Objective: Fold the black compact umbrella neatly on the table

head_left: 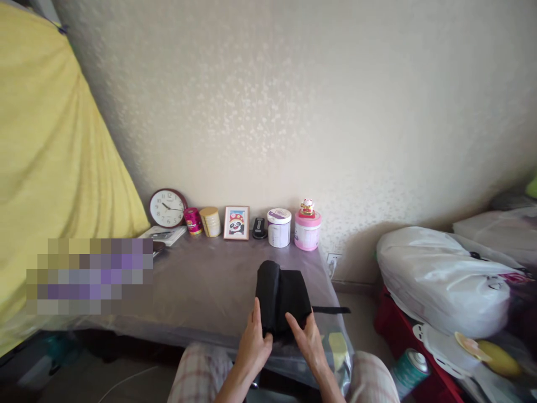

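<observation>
A black roll-up pouch (277, 299) is in both hands over the front edge of the table. Its left part is a thick upright roll, and a flatter flap lies on the right. A narrow black strap (335, 310) sticks out to the right. My left hand (254, 341) grips the lower left of the roll, thumb and fingers around its bottom. My right hand (307, 338) is closed on the flap's lower right, thumb on the near face. Some fingers of both hands are hidden behind the black fabric.
Along the wall stand a clock (168, 207), a pink can (193, 221), a framed panda picture (236, 223), a white tub (279, 228) and a pink tub (307, 231). Plastic film covers the table (201, 280). White bags (444, 280) and a spray can (411, 369) are at right.
</observation>
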